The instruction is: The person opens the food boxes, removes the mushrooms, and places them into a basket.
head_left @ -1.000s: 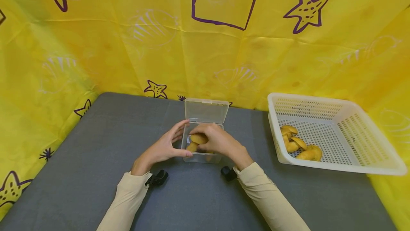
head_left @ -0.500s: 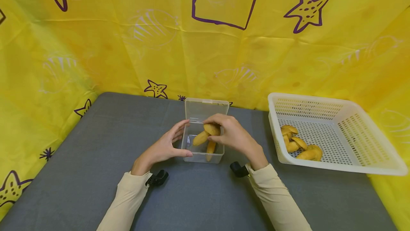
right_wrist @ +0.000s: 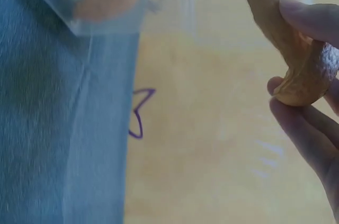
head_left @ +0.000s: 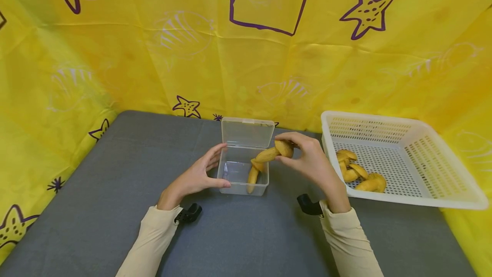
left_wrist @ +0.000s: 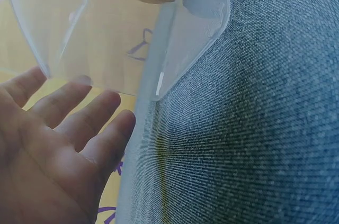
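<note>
In the head view my right hand (head_left: 313, 164) pinches a yellow-brown mushroom (head_left: 267, 154) by its cap, its stem pointing left over the box's right rim. The right wrist view shows thumb and fingertips on this mushroom (right_wrist: 273, 20). A second mushroom (head_left: 252, 179) lies in the right side of a clear plastic box (head_left: 234, 188); the held stem overlaps its cap. The box's hinged lid (head_left: 247, 134) stands up at the back. My left hand (head_left: 195, 177) spans the box's left side, thumb at the front corner, fingers behind. Its fingertips (left_wrist: 124, 121) are fairly straight at the box's edge.
A white perforated basket (head_left: 455, 179) stands on the right, with several mushrooms (head_left: 357, 173) gathered in its left part. Dark grey cloth (head_left: 230, 238) covers the table. A yellow patterned sheet (head_left: 246, 68) hangs behind and along the sides.
My right hand has lifted a mushroom from inside the box and carried it right, past the rim, uncovering the other mushroom. My left hand and the box have stayed in place.
</note>
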A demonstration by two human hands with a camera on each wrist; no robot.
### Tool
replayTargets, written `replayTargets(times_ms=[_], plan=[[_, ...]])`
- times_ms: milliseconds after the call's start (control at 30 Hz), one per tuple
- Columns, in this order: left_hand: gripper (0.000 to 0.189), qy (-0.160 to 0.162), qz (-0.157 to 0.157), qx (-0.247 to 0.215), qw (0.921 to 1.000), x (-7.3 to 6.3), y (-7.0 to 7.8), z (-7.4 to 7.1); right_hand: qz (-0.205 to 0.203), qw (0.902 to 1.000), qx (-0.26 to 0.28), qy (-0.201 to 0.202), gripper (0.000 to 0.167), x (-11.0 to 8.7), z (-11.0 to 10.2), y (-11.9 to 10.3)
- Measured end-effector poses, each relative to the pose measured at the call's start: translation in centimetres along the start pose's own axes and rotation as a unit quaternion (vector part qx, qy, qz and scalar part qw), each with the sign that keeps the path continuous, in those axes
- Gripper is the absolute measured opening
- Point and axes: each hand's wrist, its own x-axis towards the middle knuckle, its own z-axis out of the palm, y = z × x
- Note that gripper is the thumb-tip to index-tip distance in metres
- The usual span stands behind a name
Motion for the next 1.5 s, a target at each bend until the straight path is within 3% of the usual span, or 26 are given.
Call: replayTargets(times_ms=[667,1033,1333,1500], plan=[[0.103,-0.003,-0.015,0.0,0.9999,-0.1,0.0,0.0,0.066,0.9907,-0.027,0.116,0.054,-5.8,-5.4,2.5],[0.103,-0.004,-0.019,0.002,0.9998,0.0,-0.2,0.1,0.087,0.9845,-0.022,0.15,0.058,-8.6,-7.3,4.6],[0.103,-0.001,-0.019,0.005,0.9998,0.0,0.0,0.1,0.153,0.9742,-0.053,0.157,0.051,-10.9,-8.4,5.9],[0.103,0.0,-0.019,0.009,0.9998,-0.1,0.1,0.1,0.169,0.9703,-0.059,0.163,0.051,-11.6,-9.0,6.5]])
